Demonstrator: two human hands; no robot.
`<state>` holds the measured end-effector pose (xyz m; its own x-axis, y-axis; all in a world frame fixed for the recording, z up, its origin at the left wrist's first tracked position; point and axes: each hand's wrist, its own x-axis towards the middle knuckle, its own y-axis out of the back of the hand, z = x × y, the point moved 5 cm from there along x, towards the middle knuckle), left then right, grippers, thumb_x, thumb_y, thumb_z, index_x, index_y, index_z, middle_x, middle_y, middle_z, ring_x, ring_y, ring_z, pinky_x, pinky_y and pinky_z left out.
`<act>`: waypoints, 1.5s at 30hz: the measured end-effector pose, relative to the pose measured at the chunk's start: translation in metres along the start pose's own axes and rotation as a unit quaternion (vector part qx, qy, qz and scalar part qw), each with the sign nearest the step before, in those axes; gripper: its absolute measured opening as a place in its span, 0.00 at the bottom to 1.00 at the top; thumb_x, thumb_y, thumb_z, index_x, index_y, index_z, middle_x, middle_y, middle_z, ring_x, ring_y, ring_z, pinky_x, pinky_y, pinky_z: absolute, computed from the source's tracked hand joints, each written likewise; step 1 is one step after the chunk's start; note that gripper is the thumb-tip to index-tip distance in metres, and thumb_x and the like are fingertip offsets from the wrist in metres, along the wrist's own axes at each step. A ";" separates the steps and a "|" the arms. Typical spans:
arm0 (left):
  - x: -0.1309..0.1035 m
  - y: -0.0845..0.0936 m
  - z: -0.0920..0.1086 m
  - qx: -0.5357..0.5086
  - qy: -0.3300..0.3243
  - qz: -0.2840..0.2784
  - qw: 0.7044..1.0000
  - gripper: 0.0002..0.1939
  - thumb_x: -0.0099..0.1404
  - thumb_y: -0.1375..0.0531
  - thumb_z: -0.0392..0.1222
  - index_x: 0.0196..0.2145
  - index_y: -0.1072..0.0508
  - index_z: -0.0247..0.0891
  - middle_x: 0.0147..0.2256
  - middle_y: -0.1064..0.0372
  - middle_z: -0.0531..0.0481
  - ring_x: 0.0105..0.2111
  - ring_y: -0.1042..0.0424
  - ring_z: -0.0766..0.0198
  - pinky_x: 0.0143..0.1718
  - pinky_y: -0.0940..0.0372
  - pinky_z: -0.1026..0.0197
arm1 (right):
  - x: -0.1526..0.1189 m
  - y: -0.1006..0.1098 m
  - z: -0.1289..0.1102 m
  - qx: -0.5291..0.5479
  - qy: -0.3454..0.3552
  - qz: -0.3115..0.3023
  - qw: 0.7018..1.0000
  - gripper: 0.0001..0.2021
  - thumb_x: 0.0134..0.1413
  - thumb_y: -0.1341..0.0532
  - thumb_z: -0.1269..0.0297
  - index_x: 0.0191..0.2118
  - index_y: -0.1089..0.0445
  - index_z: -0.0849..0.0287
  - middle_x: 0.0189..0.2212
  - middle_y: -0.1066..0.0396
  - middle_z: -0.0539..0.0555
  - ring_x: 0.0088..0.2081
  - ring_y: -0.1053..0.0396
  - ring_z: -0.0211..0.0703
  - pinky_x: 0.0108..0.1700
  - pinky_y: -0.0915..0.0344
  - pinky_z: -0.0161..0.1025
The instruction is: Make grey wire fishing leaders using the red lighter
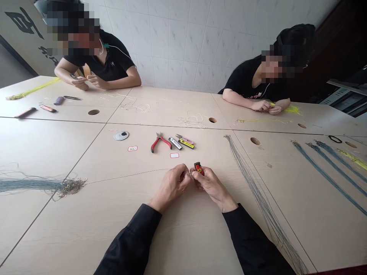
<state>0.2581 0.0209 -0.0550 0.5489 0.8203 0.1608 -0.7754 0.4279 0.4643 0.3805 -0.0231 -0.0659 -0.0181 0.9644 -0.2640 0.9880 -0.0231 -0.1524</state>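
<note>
My left hand (173, 185) is closed in a pinch on a thin cord (129, 176). The cord stretches left across the table to the clasp end of a bundle of blue-grey cords (34, 185). My right hand (212, 185) grips a red and yellow lighter (198, 168), its top pointing up. The fingertips of both hands nearly meet, and what sits between them is too small to make out. Beyond my hands lie red-handled pliers (161, 142), pink thread snips (186, 140), a white lighter (174, 143) and a yellow and black lighter (186, 144).
A long bundle of grey cords (249, 175) lies right of my hands, with several blue-grey bundles (329, 172) farther right. A round metal disc (121, 135) lies beyond my left hand. Two people (114, 61) work across the table (183, 236), which has round holes (255, 141).
</note>
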 end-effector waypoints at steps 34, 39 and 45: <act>0.004 0.003 -0.013 -0.190 0.065 -0.006 0.980 0.10 0.65 0.48 0.40 0.26 0.41 0.38 0.22 0.47 0.58 0.23 0.49 0.71 0.26 0.50 0.66 | -0.001 -0.002 -0.006 0.000 0.012 0.019 1.000 0.17 0.54 0.37 0.50 0.29 0.37 0.59 0.20 0.57 0.43 0.21 0.60 0.30 0.21 0.60 0.32; 0.002 0.003 -0.013 -0.181 0.065 -0.002 0.981 0.12 0.67 0.46 0.46 0.28 0.37 0.37 0.23 0.46 0.57 0.23 0.47 0.71 0.26 0.49 0.66 | 0.000 0.003 -0.005 -0.014 0.023 0.048 0.999 0.15 0.53 0.37 0.51 0.33 0.34 0.59 0.20 0.56 0.42 0.20 0.59 0.31 0.21 0.58 0.32; 0.003 0.005 -0.013 -0.178 0.066 0.017 0.982 0.11 0.67 0.44 0.48 0.37 0.31 0.38 0.26 0.40 0.56 0.24 0.42 0.70 0.27 0.45 0.66 | 0.000 0.010 -0.008 -0.115 0.062 0.091 0.987 0.14 0.55 0.38 0.51 0.31 0.32 0.59 0.21 0.49 0.44 0.22 0.54 0.32 0.23 0.54 0.33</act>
<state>0.2515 0.0309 -0.0633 0.4939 0.8683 0.0466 -0.8654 0.4856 0.1233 0.3915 -0.0212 -0.0595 0.1683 0.9749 -0.1461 0.9820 -0.1529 0.1105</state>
